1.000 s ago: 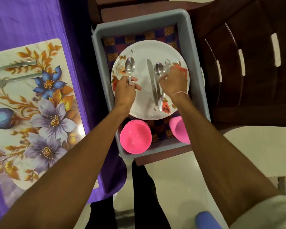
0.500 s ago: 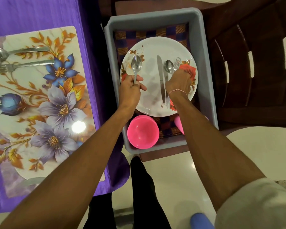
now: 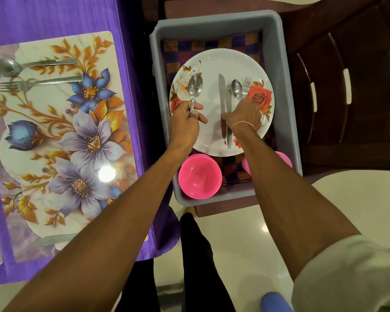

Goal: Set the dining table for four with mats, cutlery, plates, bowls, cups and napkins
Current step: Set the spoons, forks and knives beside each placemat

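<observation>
Overhead view. A purple-clothed tabletop (image 3: 54, 14) fills the left of the frame and carries a floral mat (image 3: 54, 143). A laid spoon (image 3: 7, 67) and a laid fork (image 3: 32, 83) rest at the mat's upper left.

At centre, just right of the tabletop, a grey tub (image 3: 286, 86) sits on a brown seat (image 3: 212, 211). It is lined with a checked cloth (image 3: 212, 45). In the tub lies a white rose-patterned plate (image 3: 212, 136).

The left hand (image 3: 184, 124) grasps a large spoon (image 3: 195, 86) by its handle over the plate's left side. A knife (image 3: 222, 91) lies at the plate's centre.

The right hand (image 3: 245, 113) covers the handles of a small spoon (image 3: 236, 88) and a fork (image 3: 247, 83). Whether it grips them cannot be told.

A pink bowl (image 3: 199, 176) and a pink cup (image 3: 285, 158) sit at the tub's lower end. A dark wooden chair (image 3: 347, 109) stands at right, with glossy cream floor (image 3: 358, 199) below.
</observation>
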`<state>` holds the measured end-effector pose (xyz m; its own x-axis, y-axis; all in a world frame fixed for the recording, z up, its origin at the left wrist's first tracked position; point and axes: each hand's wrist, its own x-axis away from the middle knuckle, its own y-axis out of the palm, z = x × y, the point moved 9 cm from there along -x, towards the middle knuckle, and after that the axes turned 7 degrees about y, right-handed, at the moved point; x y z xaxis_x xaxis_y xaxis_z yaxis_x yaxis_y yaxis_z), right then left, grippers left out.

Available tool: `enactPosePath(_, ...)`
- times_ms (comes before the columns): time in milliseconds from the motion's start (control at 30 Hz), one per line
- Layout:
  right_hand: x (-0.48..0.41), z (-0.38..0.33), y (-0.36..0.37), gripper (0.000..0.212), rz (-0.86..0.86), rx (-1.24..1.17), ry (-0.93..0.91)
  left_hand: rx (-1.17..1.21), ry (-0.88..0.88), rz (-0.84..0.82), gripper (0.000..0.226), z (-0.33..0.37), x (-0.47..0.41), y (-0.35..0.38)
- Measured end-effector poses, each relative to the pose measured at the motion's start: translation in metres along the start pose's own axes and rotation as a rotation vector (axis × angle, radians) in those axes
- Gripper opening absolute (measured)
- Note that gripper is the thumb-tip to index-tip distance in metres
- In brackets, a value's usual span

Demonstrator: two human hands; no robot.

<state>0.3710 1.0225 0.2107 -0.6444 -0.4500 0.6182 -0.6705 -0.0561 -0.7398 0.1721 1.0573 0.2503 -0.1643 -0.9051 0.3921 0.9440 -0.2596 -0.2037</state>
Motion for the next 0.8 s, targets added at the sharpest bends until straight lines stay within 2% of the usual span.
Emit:
enactPosePath(100, 0.002, -0.006, -0.009, 0.044, 0.100, 0.115, -0.030, 0.000, 0.010, -0.003, 0.022, 0.000, 0.002, -0.001)
enactPosePath(267, 0.005, -0.012, -0.003, 0.041, 0.114, 0.186, -0.102, 0.005, 0.007, 0.004, 0.023, -0.002, 0.004, -0.004)
enactPosePath(367, 0.007, -0.012, -0.006, 0.032, 0.165, 0.149, -0.130, 0.013, 0.001, 0.004, 0.023, 0.000, 0.005, -0.006)
enactPosePath(500, 0.009, -0.001, -0.012, 0.030, 0.165, 0.033, -0.073, 0.004, 0.003, 0.022, 0.023, 0.003, 0.009, -0.013)
enactPosePath(633, 0.017, -0.001, -0.020, 0.018, 0.246, 0.049, -0.069, 0.003, 0.007, 0.030, 0.024, 0.004, 0.014, -0.018)
enactPosePath(800, 0.026, -0.006, -0.017, 0.024, 0.280, 0.116, -0.075, 0.008, 0.018, 0.038, 0.022, 0.005, 0.020, -0.018)
